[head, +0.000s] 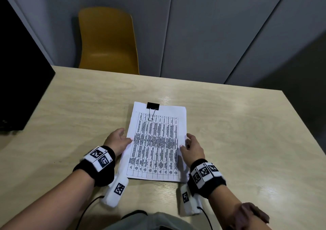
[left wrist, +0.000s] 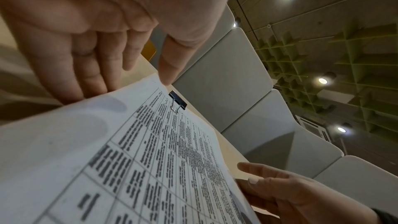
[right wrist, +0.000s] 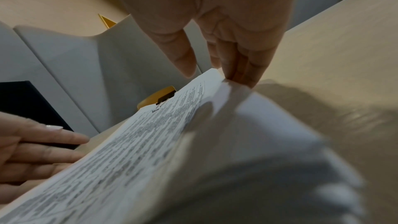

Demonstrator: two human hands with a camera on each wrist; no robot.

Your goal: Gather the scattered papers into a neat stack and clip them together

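Note:
A stack of printed papers [head: 157, 141] with a table on the top sheet lies lengthwise on the wooden table [head: 238, 132]. A black binder clip [head: 152, 105] grips its far edge, wire handle folded onto the page. My left hand [head: 118, 139] holds the left edge, thumb on top and fingers running under the sheets. My right hand [head: 192, 147] holds the right edge the same way. The left wrist view shows the papers [left wrist: 150, 159], the clip [left wrist: 177, 102] and my left hand [left wrist: 96, 31]. The right wrist view shows the stack [right wrist: 140, 151] raised at its side, the clip [right wrist: 165, 98] and my right hand [right wrist: 215, 23].
A yellow chair [head: 107, 41] stands beyond the table's far edge. A large black object [head: 17, 71] occupies the table's left side. Grey wall panels stand behind. The table's right edge runs diagonally at the right of the head view.

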